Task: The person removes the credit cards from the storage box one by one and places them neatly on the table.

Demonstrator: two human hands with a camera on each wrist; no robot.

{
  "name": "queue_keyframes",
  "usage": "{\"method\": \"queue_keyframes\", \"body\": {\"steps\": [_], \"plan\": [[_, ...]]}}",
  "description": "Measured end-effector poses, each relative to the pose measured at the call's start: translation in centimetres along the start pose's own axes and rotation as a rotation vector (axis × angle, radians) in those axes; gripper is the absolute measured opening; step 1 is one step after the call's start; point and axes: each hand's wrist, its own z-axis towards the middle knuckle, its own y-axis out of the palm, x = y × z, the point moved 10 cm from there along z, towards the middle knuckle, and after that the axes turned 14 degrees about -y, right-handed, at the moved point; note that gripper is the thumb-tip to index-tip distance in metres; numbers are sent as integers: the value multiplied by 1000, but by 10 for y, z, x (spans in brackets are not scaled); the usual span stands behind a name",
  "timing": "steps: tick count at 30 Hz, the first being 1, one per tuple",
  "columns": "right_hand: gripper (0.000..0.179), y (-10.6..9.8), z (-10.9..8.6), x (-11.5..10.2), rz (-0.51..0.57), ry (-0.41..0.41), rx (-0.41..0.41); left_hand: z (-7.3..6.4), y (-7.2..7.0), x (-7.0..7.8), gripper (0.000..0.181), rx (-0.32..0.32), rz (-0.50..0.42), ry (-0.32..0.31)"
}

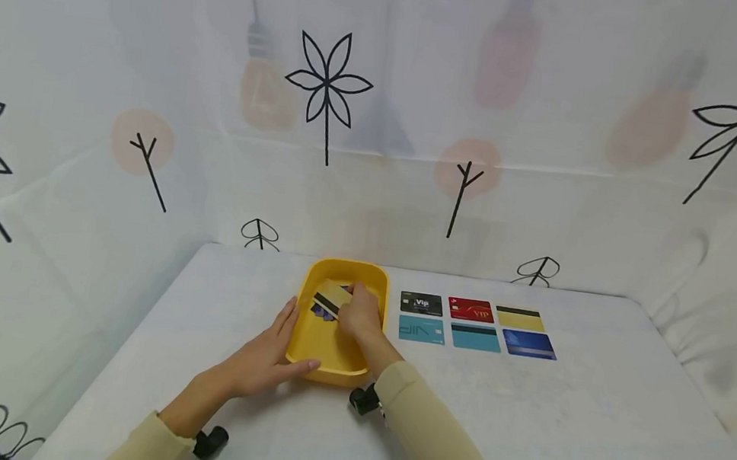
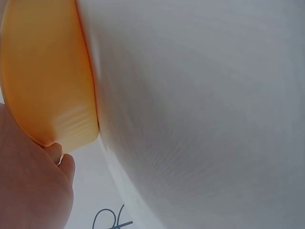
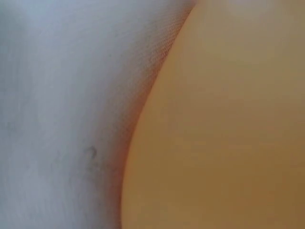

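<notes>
A yellow plastic tray [image 1: 334, 354] stands at the back middle of the table. Inside it, my right hand [image 1: 361, 315] pinches a gold card [image 1: 330, 296] with a black stripe. Some blue cards [image 1: 322, 313] show partly from under that card. My left hand [image 1: 264, 361] rests against the tray's left side, fingers extended along the wall and thumb by the near edge. In the left wrist view the fingers touch the tray wall [image 2: 47, 71]. The right wrist view shows only the tray's outside [image 3: 214, 124] and the white cloth; the right hand is out of it.
Right of the tray, several cards lie flat in two rows: a black card [image 1: 421, 304], red card [image 1: 471, 310] and yellow striped card [image 1: 520, 319] behind, a teal card [image 1: 421, 330], teal striped card [image 1: 475, 338] and blue card [image 1: 529, 345] in front. A patterned cloth wall [image 1: 371, 207] stands behind.
</notes>
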Motion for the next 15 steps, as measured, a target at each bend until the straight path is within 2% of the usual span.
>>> {"method": "queue_keyframes", "body": {"steps": [15], "plan": [[31,-11,3,-5,55,-48,119,-1,-1,2,114,7,-9,4]]}}
